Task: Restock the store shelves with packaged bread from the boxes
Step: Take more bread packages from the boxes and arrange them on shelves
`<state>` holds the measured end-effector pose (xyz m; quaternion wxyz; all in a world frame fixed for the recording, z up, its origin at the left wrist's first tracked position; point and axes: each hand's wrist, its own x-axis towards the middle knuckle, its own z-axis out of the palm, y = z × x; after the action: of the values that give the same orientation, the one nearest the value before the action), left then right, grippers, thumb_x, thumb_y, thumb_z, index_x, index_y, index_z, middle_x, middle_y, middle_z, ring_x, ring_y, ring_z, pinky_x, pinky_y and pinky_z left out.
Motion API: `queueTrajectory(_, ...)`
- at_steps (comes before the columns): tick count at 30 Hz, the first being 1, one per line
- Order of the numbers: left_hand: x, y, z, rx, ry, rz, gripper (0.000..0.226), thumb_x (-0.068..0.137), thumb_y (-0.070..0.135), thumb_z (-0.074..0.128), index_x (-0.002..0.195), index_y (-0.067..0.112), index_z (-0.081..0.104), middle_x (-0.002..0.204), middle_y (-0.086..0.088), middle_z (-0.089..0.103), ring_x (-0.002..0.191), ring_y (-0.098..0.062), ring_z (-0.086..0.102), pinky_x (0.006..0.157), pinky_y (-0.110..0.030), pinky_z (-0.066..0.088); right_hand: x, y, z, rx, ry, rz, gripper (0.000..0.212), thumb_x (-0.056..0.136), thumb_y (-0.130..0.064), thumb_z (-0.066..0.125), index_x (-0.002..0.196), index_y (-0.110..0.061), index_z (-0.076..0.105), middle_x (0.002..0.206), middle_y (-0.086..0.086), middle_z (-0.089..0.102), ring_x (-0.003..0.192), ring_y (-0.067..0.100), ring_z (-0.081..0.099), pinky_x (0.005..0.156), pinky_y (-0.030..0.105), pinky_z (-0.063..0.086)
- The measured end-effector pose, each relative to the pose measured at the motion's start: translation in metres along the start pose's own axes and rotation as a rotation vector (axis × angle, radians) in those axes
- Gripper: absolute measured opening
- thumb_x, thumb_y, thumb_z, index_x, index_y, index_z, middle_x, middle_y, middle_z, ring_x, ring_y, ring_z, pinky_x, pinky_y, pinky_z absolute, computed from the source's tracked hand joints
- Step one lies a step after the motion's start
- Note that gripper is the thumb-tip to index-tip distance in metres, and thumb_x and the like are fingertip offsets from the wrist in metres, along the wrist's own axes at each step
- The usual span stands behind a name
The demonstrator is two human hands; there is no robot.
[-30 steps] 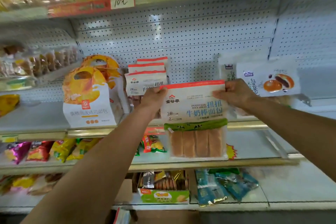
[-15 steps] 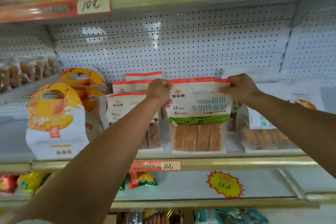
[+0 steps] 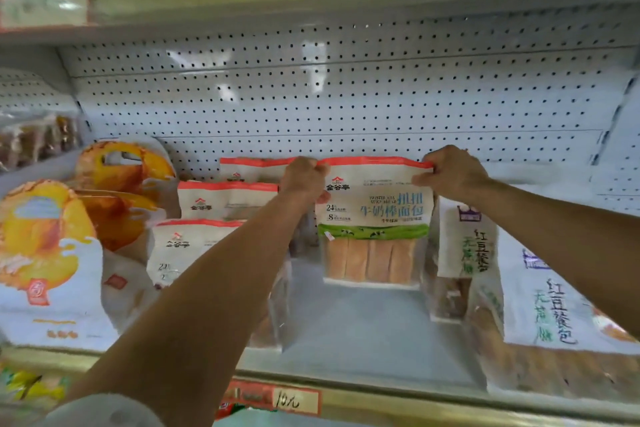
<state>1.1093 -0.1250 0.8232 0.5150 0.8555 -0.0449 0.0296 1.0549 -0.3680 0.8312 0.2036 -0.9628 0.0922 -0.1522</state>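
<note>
A bread stick pack [image 3: 375,218] with a red top strip, a green band and a clear window stands upright deep on the white shelf [image 3: 353,329]. My left hand [image 3: 303,177] pinches its top left corner. My right hand [image 3: 450,172] pinches its top right corner. To its left stands a row of three matching packs [image 3: 225,199], one behind another, partly hidden by my left forearm.
Yellow and white handled bread bags [image 3: 45,253] stand on the left. Red bean bread packs [image 3: 540,295] stand at the right. A pegboard wall [image 3: 346,97] backs the shelf. A red price tag [image 3: 273,400] marks the front rail; another shelf sits overhead.
Both hands have carried the pack up from in front of the lower shelves and pushed it back onto the shelf, where its base now rests. The camera has come closer.
</note>
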Motion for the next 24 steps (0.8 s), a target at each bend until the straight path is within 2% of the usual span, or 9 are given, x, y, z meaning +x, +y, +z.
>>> queueTrajectory(2, 0.013, -0.002, 0.01, 0.018, 0.024, 0.008, 0.017, 0.102, 0.024, 0.05, 0.111, 0.012, 0.059, 0.079, -0.013, 0.07, 0.064, -0.028, 0.071, 0.073, -0.037, 0.061, 0.015, 0.005, 0.009, -0.042, -0.011, 0.003, 0.019, 0.081, -0.042, 0.069, 0.081, -0.024, 0.064, 0.082, -0.005, 0.06, 0.09, 0.026, 0.061, 0.079, 0.031, 0.044)
queueTrajectory(4, 0.027, -0.005, 0.018, 0.038, 0.059, -0.002, 0.017, 0.101, 0.027, 0.051, 0.099, 0.013, 0.06, 0.089, -0.014, 0.073, 0.073, -0.03, 0.074, 0.082, -0.042, 0.06, 0.028, 0.007, 0.016, -0.088, -0.032, -0.007, 0.016, 0.083, -0.042, 0.068, 0.084, -0.028, 0.061, 0.086, -0.003, 0.061, 0.092, 0.024, 0.059, 0.081, 0.031, 0.037)
queueTrajectory(7, 0.043, -0.009, 0.027, 0.082, 0.089, -0.046, 0.028, 0.102, 0.029, 0.05, 0.1, 0.005, 0.063, 0.082, -0.012, 0.072, 0.065, -0.023, 0.072, 0.074, -0.036, 0.06, 0.043, 0.008, 0.024, -0.156, -0.051, -0.03, 0.012, 0.087, -0.04, 0.064, 0.084, -0.029, 0.062, 0.089, -0.001, 0.063, 0.088, 0.02, 0.058, 0.084, 0.032, 0.028)
queueTrajectory(10, 0.054, -0.011, 0.031, 0.156, 0.114, -0.074, 0.033, 0.102, 0.031, 0.049, 0.103, 0.001, 0.062, 0.075, -0.007, 0.066, 0.061, -0.016, 0.064, 0.058, -0.026, 0.048, 0.054, 0.009, 0.03, -0.191, -0.051, -0.038, 0.011, 0.088, -0.039, 0.063, 0.087, -0.029, 0.064, 0.087, -0.001, 0.062, 0.09, 0.021, 0.059, 0.084, 0.032, 0.025)
queueTrajectory(14, 0.063, -0.018, 0.039, 0.191, 0.144, -0.09, 0.037, 0.101, 0.034, 0.045, 0.109, 0.0, 0.055, 0.092, -0.007, 0.065, 0.085, -0.025, 0.066, 0.074, -0.029, 0.05, 0.065, 0.01, 0.039, -0.201, -0.068, -0.024, 0.01, 0.089, -0.037, 0.063, 0.087, -0.028, 0.065, 0.082, -0.001, 0.064, 0.086, 0.02, 0.06, 0.085, 0.034, 0.026)
queueTrajectory(16, 0.066, -0.025, 0.043, 0.173, 0.133, -0.099, 0.036, 0.1, 0.035, 0.045, 0.111, 0.004, 0.058, 0.09, -0.01, 0.07, 0.074, -0.023, 0.071, 0.067, -0.031, 0.059, 0.068, 0.012, 0.045, -0.227, -0.088, -0.018, 0.016, 0.089, -0.041, 0.063, 0.097, -0.027, 0.067, 0.085, -0.003, 0.065, 0.087, 0.019, 0.06, 0.087, 0.033, 0.03)
queueTrajectory(19, 0.062, -0.026, 0.043, 0.136, 0.138, -0.122, 0.024, 0.102, 0.026, 0.046, 0.091, 0.007, 0.056, 0.071, -0.005, 0.061, 0.057, -0.017, 0.062, 0.05, -0.026, 0.052, 0.072, 0.013, 0.051, -0.203, -0.092, -0.034, 0.02, 0.088, -0.042, 0.064, 0.101, -0.028, 0.07, 0.084, -0.005, 0.066, 0.086, 0.018, 0.061, 0.093, 0.035, 0.037)
queueTrajectory(22, 0.064, -0.028, 0.044, 0.016, 0.123, -0.146, 0.028, 0.1, 0.023, 0.052, 0.104, -0.004, 0.059, 0.075, -0.009, 0.061, 0.071, -0.031, 0.069, 0.07, -0.045, 0.062, 0.071, 0.01, 0.052, -0.207, -0.097, -0.051, 0.017, 0.088, -0.039, 0.063, 0.1, -0.029, 0.07, 0.082, -0.008, 0.065, 0.086, 0.016, 0.06, 0.098, 0.039, 0.037)
queueTrajectory(24, 0.066, -0.03, 0.044, -0.03, 0.123, -0.171, 0.031, 0.098, 0.023, 0.058, 0.109, -0.005, 0.062, 0.087, -0.015, 0.066, 0.075, -0.032, 0.069, 0.076, -0.049, 0.061, 0.068, 0.008, 0.051, -0.215, -0.094, -0.058, 0.014, 0.088, -0.038, 0.063, 0.096, -0.029, 0.07, 0.082, -0.008, 0.065, 0.086, 0.016, 0.06, 0.098, 0.039, 0.036)
